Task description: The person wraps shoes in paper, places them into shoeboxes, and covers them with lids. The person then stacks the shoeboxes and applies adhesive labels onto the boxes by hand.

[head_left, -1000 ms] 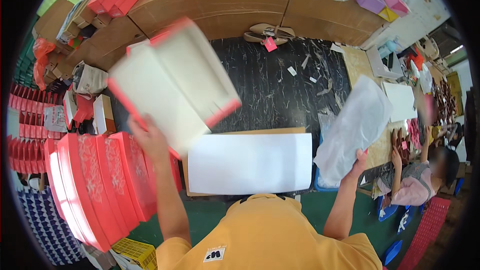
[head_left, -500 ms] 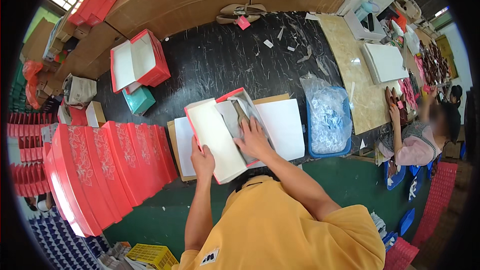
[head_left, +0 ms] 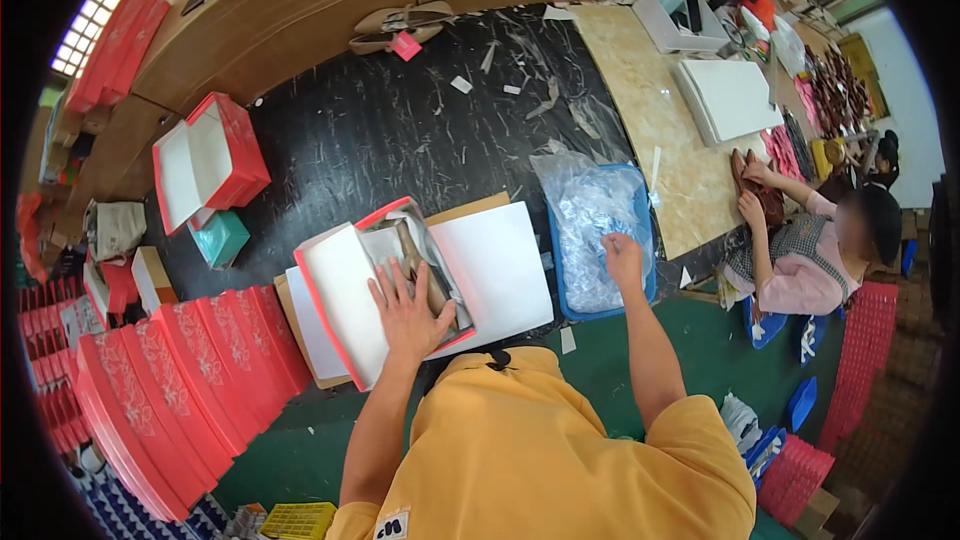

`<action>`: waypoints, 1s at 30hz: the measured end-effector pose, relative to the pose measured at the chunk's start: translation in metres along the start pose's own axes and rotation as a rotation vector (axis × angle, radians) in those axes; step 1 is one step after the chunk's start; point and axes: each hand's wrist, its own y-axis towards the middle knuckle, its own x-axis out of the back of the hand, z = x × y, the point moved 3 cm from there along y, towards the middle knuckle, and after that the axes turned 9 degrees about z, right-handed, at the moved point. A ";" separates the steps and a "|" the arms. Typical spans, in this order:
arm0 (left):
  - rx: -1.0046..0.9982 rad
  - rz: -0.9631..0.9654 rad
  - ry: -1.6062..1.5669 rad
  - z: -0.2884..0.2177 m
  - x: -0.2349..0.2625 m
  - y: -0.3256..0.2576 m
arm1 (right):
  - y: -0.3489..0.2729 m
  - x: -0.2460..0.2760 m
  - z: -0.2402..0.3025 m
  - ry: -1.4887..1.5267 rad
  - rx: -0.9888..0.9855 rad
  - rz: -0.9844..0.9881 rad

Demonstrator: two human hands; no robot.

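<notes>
Atop white paper (head_left: 505,265) on the black surface (head_left: 400,120) lies an open red box (head_left: 335,280); right of it, a blue tray (head_left: 651,275). The left hand (head_left: 410,318), fingers spread, partly hides the box's taupe shoe (head_left: 408,248). The right hand's (head_left: 624,258) fingers curl over clear packets (head_left: 580,230); I cannot tell whether they pinch any.

the open rectangular cardboard shoebox (head_left: 335,285) is coral red along its edges and white inside, the slim shoe (head_left: 408,244) in it olive brown, and the row of coral-red cardboard boxes (head_left: 190,370) bears a pale pattern of flowers and leaves. white veins streak the glossy black marbled tabletop (head_left: 380,120), beside a beige panel (head_left: 640,115) with cream swirls. the rectangular plastic basket (head_left: 558,285) is blue, the short-sleeved cloth shirt (head_left: 570,450) mustard yellow.
</notes>
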 end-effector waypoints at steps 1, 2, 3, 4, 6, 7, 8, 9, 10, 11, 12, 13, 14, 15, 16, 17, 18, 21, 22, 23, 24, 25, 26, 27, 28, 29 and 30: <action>-0.013 0.044 -0.022 -0.003 0.006 0.004 | 0.004 0.007 -0.019 0.100 -0.126 -0.054; -0.011 0.092 -0.038 -0.001 0.010 0.004 | 0.005 0.014 -0.021 0.096 -0.140 -0.064; -0.003 0.041 -0.121 0.004 0.020 0.001 | 0.005 0.020 -0.027 0.335 -0.251 -0.063; 0.048 -0.064 -0.115 0.011 0.039 -0.006 | 0.004 0.026 -0.029 0.574 -0.358 -0.066; 0.199 -0.284 -0.134 0.039 0.054 -0.029 | 0.004 0.039 -0.020 0.641 -0.367 -0.097; 0.294 -0.396 -0.157 0.060 0.056 -0.044 | 0.004 0.042 -0.020 0.818 -0.360 -0.081; 0.375 -0.393 -0.357 0.100 0.037 -0.058 | 0.006 0.042 -0.014 1.000 -0.343 -0.054; 0.455 -0.387 -0.557 0.135 0.015 -0.069 | 0.007 0.039 -0.005 1.186 -0.293 -0.054; 0.458 -0.386 -0.558 0.142 0.015 -0.070 | 0.002 0.036 0.010 1.183 -0.293 -0.051; 0.519 -0.249 -0.863 0.153 0.015 -0.072 | 0.001 0.029 0.051 1.239 -0.203 -0.006; 0.564 -0.107 -1.167 0.159 0.016 -0.073 | -0.002 0.022 0.094 1.297 -0.113 0.036; 0.339 -0.286 -1.051 0.163 0.019 -0.070 | -0.010 0.005 0.133 1.295 -0.071 0.137; 0.310 -0.298 -1.150 0.141 0.037 -0.058 | -0.019 -0.011 0.164 1.285 -0.035 0.217; 0.346 -0.208 -1.110 0.124 0.056 -0.048 | -0.030 -0.031 0.202 1.137 -0.003 0.409; 0.332 -0.149 -1.085 0.115 0.062 -0.039 | -0.043 -0.049 0.236 0.980 0.041 0.603; 0.273 -0.138 -1.143 0.094 0.074 -0.031 | -0.051 -0.061 0.258 0.912 0.188 0.634; 0.300 -0.068 -1.148 0.075 0.082 -0.025 | -0.056 -0.069 0.272 0.842 0.332 0.661; 0.283 -0.122 -1.077 0.056 0.084 -0.026 | -0.033 -0.074 0.247 0.813 0.071 0.500; 0.298 -0.154 -1.037 0.055 0.085 -0.029 | -0.027 -0.074 0.238 0.874 -0.082 0.500; 0.303 -0.161 -1.038 0.056 0.083 -0.029 | -0.016 -0.076 0.227 0.872 -0.086 0.506; 0.311 -0.158 -1.040 0.057 0.083 -0.031 | -0.002 -0.079 0.215 0.513 0.054 0.403; 0.361 -0.127 -1.125 0.057 0.084 -0.032 | 0.015 -0.084 0.198 0.155 0.184 0.290; 0.407 -0.089 -1.209 0.057 0.084 -0.033 | 0.036 -0.088 0.180 -0.030 0.279 0.104; 0.409 -0.085 -1.181 0.061 0.083 -0.034 | 0.057 -0.093 0.173 -0.130 0.335 0.049; 0.409 -0.080 -1.182 0.063 0.085 -0.032 | 0.078 -0.097 0.168 -0.231 0.393 -0.009; 0.452 -0.055 -1.226 0.064 0.088 -0.033 | 0.097 -0.102 0.165 -0.231 0.388 -0.002; 0.495 -0.029 -1.269 0.064 0.088 -0.034 | 0.115 -0.115 0.160 -0.387 0.369 0.266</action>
